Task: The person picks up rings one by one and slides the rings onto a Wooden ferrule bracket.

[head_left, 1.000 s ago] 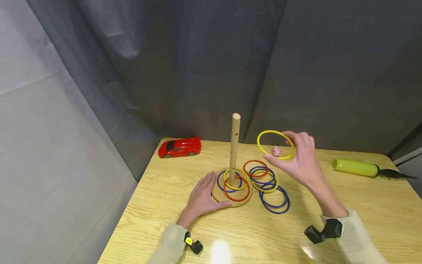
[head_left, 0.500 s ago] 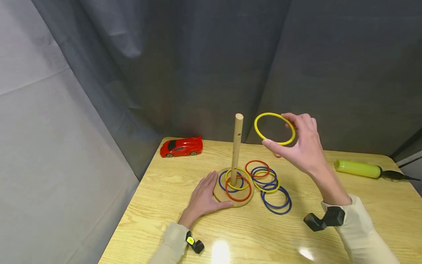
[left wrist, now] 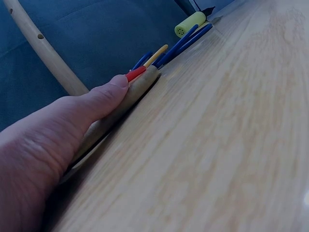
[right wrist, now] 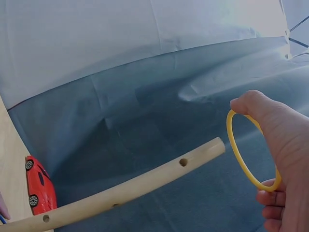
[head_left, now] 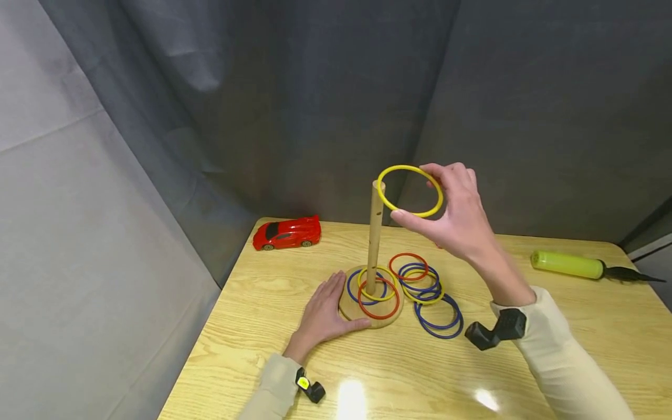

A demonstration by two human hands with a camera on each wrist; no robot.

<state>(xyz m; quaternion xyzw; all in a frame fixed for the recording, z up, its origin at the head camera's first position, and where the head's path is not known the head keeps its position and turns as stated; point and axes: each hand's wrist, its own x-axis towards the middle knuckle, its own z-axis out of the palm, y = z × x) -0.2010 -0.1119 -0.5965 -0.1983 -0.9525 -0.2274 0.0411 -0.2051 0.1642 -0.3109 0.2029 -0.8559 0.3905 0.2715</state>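
My right hand [head_left: 455, 217] pinches a yellow ring [head_left: 410, 191] in the air, its left edge just at the top of the wooden peg [head_left: 374, 233]. In the right wrist view the yellow ring [right wrist: 241, 154] hangs right beside the peg tip [right wrist: 212, 146]. The peg stands on a round wooden base [head_left: 370, 312] with a blue, a yellow and a red ring [head_left: 378, 300] round it. My left hand [head_left: 321, 315] lies flat on the table with its fingers pressed against the base's left edge [left wrist: 120, 104]. Several loose rings [head_left: 426, 291] lie right of the base.
A red toy car [head_left: 286, 233] sits at the table's back left corner. A green pump [head_left: 568, 264] with a black hose lies at the back right. Grey curtains hang behind the wooden table [head_left: 577, 338], whose left edge drops off near my left arm.
My right hand has lifted the yellow ring up and to the left, from over the loose rings to the top of the peg. The left hand has stayed on the base.
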